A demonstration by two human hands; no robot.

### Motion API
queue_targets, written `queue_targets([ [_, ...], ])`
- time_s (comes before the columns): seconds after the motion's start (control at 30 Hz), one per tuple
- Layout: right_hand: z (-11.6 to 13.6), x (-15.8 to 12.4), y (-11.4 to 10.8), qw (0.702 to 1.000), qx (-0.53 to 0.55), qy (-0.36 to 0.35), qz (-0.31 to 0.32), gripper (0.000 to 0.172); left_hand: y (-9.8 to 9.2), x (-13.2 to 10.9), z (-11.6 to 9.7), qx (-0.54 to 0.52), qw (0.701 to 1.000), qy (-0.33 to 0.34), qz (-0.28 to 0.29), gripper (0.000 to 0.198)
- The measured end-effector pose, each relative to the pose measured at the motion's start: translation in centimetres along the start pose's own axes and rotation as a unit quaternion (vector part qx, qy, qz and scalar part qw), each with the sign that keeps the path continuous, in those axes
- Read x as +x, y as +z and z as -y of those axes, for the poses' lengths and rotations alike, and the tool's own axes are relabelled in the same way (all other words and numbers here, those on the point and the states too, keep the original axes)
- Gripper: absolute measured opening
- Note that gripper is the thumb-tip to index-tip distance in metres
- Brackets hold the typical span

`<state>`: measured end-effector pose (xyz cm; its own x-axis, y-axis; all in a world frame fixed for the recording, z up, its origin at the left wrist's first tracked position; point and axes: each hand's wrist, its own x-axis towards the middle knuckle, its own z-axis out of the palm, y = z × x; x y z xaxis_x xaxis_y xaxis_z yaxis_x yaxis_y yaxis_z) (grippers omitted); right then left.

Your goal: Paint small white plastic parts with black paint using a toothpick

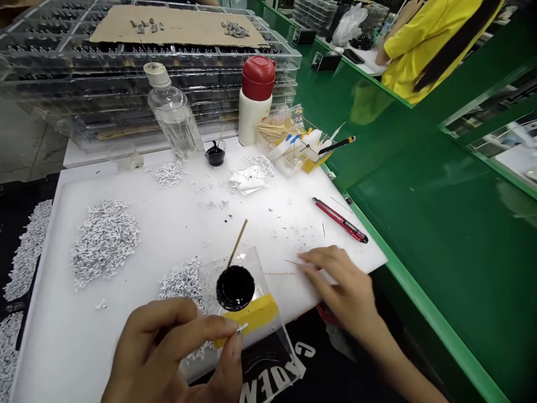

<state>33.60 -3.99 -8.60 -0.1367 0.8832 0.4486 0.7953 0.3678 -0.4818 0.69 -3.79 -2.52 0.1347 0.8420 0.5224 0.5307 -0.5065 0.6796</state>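
Observation:
Between the thumb and forefinger of my left hand is a tiny white plastic piece with dark marks, held close to the camera. My right hand rests low over the board's right side, thumb and forefinger closed on a thin dark-tipped stick. Another thin stick lies just beside it. Past my left fingertips, a small cup of black paint stands on a clear plastic sheet with yellow tape. A wooden stick leans out of the cup.
Piles of white pieces lie on the white board. A red pen-shaped knife is at right. Behind stand a bottle, a red-capped flask, a second black cup and stacked trays. A person in yellow sits beyond.

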Motion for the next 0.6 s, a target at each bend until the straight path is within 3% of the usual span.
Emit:
queue_targets([
  [0.1,-2.8,0.0,-1.6,0.995,-0.037,0.070,-0.064,0.030,0.4,0.0,0.0,-0.020,1.000,-0.009,-0.016,0.036],
  [0.17,-4.6,0.4,-2.0,0.990,-0.052,0.106,-0.073,0.034,0.7,0.0,-0.4,-0.031,0.999,-0.025,-0.034,0.035],
  [0.33,-6.9,1.1,-0.9,0.989,-0.056,0.137,-0.023,0.033,1.1,0.2,-1.3,-0.026,0.997,-0.057,-0.039,0.027],
  [0.6,-7.2,1.4,-0.2,0.990,-0.060,0.126,0.018,0.034,1.1,0.4,-1.4,-0.037,0.996,-0.061,-0.051,0.026],
])
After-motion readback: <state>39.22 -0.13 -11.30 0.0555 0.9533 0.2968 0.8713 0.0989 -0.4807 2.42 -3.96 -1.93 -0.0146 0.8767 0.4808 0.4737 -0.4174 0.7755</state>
